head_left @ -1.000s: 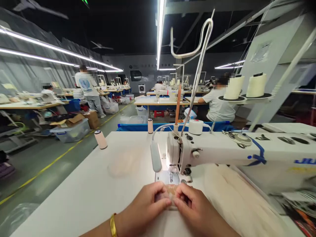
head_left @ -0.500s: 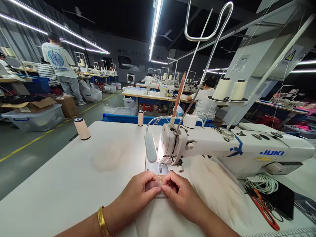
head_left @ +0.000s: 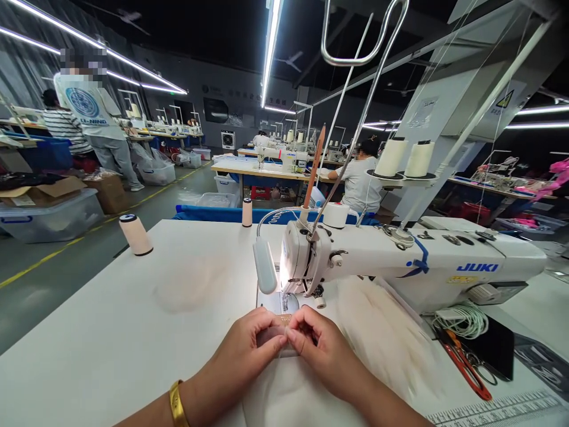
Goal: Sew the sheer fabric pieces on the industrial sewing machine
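Note:
Just in front of the sewing machine's presser foot (head_left: 285,301), my two hands meet fingertip to fingertip. My left hand (head_left: 242,347) is closed in a pinch on thin, pale fabric (head_left: 284,388), thumb toward the right. My right hand (head_left: 326,353) pinches the same fabric, its thumb and forefinger touching the left fingertips. The cloth hangs down between the wrists toward the table's front edge. The white sewing machine (head_left: 377,252) stands beyond, its lamp (head_left: 265,265) lighting the needle area. What lies inside the curled fingers is hidden.
A pale fluffy piece (head_left: 377,332) lies right of my hands. Further right are red-handled scissors (head_left: 466,370), coiled cord (head_left: 462,320) and a ruler (head_left: 498,409). Thread cones (head_left: 136,235) stand on the table's far side. Co-workers (head_left: 89,112) are in the background.
The camera view has turned slightly, so the scene sits a little further left. Both hands keep their pinch on the fabric, with barely any finger movement.

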{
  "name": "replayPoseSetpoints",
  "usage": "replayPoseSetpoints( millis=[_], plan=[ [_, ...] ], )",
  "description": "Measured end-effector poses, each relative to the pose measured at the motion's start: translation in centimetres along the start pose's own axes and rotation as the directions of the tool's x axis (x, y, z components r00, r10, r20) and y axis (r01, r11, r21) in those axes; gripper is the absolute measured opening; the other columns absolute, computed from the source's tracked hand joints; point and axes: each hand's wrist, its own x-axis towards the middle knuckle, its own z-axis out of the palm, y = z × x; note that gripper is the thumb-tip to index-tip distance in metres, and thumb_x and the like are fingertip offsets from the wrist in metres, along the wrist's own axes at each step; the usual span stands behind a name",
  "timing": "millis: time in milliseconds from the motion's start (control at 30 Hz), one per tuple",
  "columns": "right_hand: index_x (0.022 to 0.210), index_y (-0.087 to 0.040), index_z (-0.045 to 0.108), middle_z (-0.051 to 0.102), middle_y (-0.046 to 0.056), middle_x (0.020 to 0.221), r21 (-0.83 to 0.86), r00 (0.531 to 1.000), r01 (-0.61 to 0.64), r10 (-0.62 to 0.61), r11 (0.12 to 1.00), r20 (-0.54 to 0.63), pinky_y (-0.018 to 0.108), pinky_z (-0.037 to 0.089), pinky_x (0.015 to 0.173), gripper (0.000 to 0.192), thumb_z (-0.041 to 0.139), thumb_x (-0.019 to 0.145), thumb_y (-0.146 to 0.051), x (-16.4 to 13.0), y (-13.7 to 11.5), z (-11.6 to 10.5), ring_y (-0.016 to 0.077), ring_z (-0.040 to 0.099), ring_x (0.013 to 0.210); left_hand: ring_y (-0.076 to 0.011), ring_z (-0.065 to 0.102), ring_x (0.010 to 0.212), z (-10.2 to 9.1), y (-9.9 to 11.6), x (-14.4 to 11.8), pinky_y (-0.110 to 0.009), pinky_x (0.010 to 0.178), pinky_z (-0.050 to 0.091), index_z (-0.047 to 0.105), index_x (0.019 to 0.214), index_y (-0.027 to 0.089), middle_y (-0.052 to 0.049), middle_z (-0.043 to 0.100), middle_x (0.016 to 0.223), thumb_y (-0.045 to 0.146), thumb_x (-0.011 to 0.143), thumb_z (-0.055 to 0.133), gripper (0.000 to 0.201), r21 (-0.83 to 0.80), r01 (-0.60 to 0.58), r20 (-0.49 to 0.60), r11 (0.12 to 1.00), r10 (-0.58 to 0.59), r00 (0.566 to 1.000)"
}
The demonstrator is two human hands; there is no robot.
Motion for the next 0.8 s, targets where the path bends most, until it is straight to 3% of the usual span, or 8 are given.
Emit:
replayPoseSetpoints(
  millis=[100, 300, 533, 700, 800],
  plan=[
    [0.086, -0.023, 0.06, 0.056, -0.002, 0.077, -0.029, 1.0, -0.003, 0.002, 1.0, -0.014, 0.029, 0.035, 0.067, 0.028, 0.06, 0.098, -0.048, -0.13, -0.07, 0.03, 0.0179, 0.048, 0.075, -0.0234, 0.062, 0.089, 0.19, 0.07, -0.09, -0.032, 0.078, 0.047, 0.07, 0.089, 0.023, -0.003, 0.07, 0.094, 0.053, 0.092, 0.066, 0.03, -0.054, 0.013, -0.037, 0.998, -0.015, 0.999],
    [0.083, -0.023, 0.061, 0.061, 0.0, 0.079, -0.116, 0.996, 0.046, -0.054, 0.992, -0.066, 0.03, 0.037, 0.068, 0.026, 0.059, 0.097, -0.045, -0.29, 0.17, 0.1, 0.0189, 0.053, 0.075, -0.0221, 0.059, 0.08, 0.59, 0.14, -0.27, -0.031, 0.071, 0.045, 0.06, 0.079, 0.022, -0.001, 0.067, 0.081, 0.048, 0.086, 0.068, 0.028, -0.14, 0.059, -0.035, 0.988, -0.065, 0.997],
    [0.081, -0.024, 0.058, 0.061, 0.0, 0.078, -0.165, 0.992, 0.087, -0.1, 0.982, -0.073, 0.03, 0.038, 0.069, 0.023, 0.056, 0.097, -0.04, -0.36, 0.32, 0.26, 0.0195, 0.054, 0.076, -0.0178, 0.043, 0.071, 0.74, 0.43, 0.02, -0.028, 0.064, 0.034, 0.054, 0.079, 0.023, 0.004, 0.051, 0.07, 0.046, 0.082, 0.066, 0.026, -0.103, 0.103, -0.052, 0.989, -0.109, 0.993],
    [0.084, -0.024, 0.059, 0.061, 0.0, 0.081, -0.133, 0.996, 0.054, -0.062, 0.99, -0.057, 0.031, 0.038, 0.069, 0.025, 0.056, 0.098, -0.044, -0.39, 0.35, 0.24, 0.0202, 0.054, 0.079, -0.017, 0.043, 0.071, 0.64, 0.17, -0.07, -0.027, 0.064, 0.035, 0.057, 0.084, 0.023, 0.005, 0.053, 0.073, 0.048, 0.084, 0.069, 0.028, -0.133, 0.095, -0.062, 0.987, -0.104, 0.993],
    [0.098, -0.023, 0.063, 0.063, 0.002, 0.089, -0.059, 0.999, 0.005, -0.007, 0.998, -0.037, 0.031, 0.042, 0.071, 0.028, 0.057, 0.099, -0.051, -0.34, 0.39, 0.15, 0.0206, 0.055, 0.08, -0.0171, 0.046, 0.072, 0.57, 0.0, -0.09, -0.027, 0.065, 0.037, 0.057, 0.084, 0.023, 0.004, 0.058, 0.076, 0.048, 0.084, 0.07, 0.029, -0.168, 0.091, -0.057, 0.982, -0.102, 0.993]
  ],
)
